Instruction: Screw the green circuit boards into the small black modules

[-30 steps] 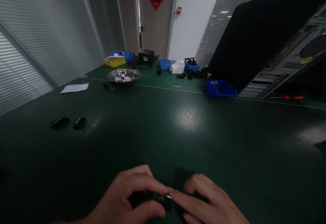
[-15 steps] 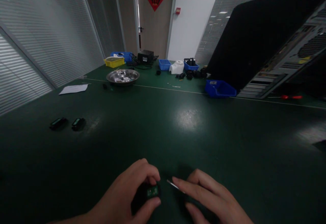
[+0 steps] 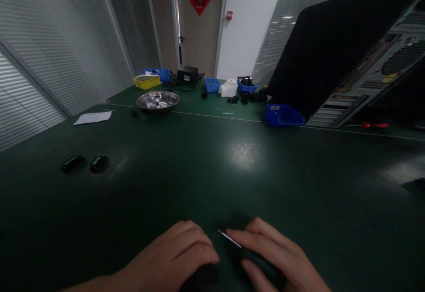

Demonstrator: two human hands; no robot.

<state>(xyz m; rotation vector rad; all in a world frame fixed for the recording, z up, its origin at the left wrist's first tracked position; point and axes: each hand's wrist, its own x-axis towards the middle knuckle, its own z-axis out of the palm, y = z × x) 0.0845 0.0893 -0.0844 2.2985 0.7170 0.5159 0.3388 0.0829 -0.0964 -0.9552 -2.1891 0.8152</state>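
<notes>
My left hand (image 3: 177, 254) is curled over a small black casing (image 3: 202, 278) at the bottom of the view; fingers and shadow hide most of it. In my right hand (image 3: 282, 252) is a screwdriver (image 3: 260, 262) with a dark handle and a thin metal shaft. The index finger lies along the shaft, and the tip points up and left, a short way from my left hand and not touching the casing. Both hands are low over the green table (image 3: 186, 172).
Two small black devices (image 3: 98, 163) with greenish tops lie at left. Farther back are a paper sheet (image 3: 93, 118), a metal bowl (image 3: 158, 101) of small parts, a yellow bin (image 3: 147, 82) and a blue bin (image 3: 283, 115). A large black computer case (image 3: 318, 57) stands at right.
My left hand has turned over the casing, so its green circuit board no longer shows. The right hand keeps the screwdriver nearly in place. The view has shifted slightly.
</notes>
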